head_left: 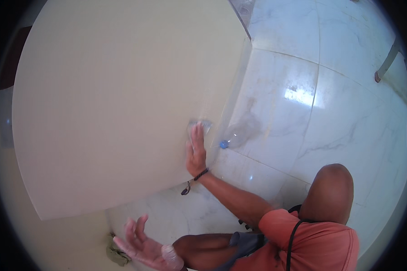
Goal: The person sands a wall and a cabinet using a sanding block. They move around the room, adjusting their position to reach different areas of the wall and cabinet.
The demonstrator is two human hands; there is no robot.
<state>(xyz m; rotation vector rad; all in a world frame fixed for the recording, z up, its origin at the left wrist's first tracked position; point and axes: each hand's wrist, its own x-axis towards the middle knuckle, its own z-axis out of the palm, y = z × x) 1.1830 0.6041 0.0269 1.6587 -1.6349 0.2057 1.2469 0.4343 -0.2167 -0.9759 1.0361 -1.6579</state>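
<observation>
A large cream-coloured flat panel [117, 104] takes up the left and middle of the view. On its surface, near the right edge, my right hand [196, 153] lies flat with the fingers stretched. Under those fingers it presses a small greyish sheet [206, 123] that looks like sandpaper; most of the sheet is hidden by the hand. A dark bracelet [201, 174] circles that wrist. Below the panel's lower edge, my left hand [144, 246] is held up with its fingers spread and nothing in them. Pale dust whitens its fingers, and something whitish wraps its wrist.
A clear plastic bottle [244, 130] with a blue cap [224, 144] lies on the marbled tile floor [289, 122] beside the panel. A green cloth [117, 254] lies at lower left, near my left hand. At upper right stands a furniture leg [387, 63]. My bent knee [332, 187] is at right.
</observation>
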